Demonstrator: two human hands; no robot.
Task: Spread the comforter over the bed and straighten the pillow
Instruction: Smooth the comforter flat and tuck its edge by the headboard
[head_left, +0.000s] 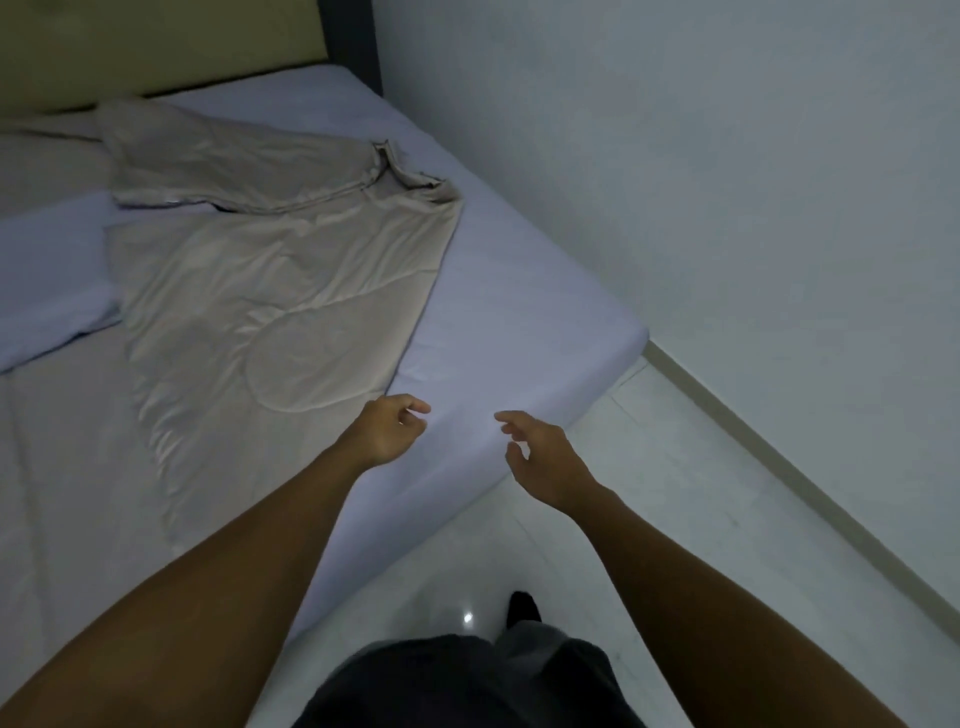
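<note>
A beige comforter (260, 291) lies rumpled and partly folded over the left and middle of the bed (519, 312), which has a pale lavender sheet. Its rounded corner ends near the bed's side edge, just left of my left hand (387, 428). That hand hovers over the sheet with fingers loosely curled, holding nothing. My right hand (543, 454) is stretched out over the bed's edge, fingers apart and empty. A lavender pillow (52, 291) lies at the far left, partly under the comforter.
A tan padded headboard (156, 47) stands at the back. A white wall (727, 182) runs close along the bed's far side, with a narrow strip of glossy white floor (675, 519) between. My legs in dark trousers and a dark foot (522, 608) show below.
</note>
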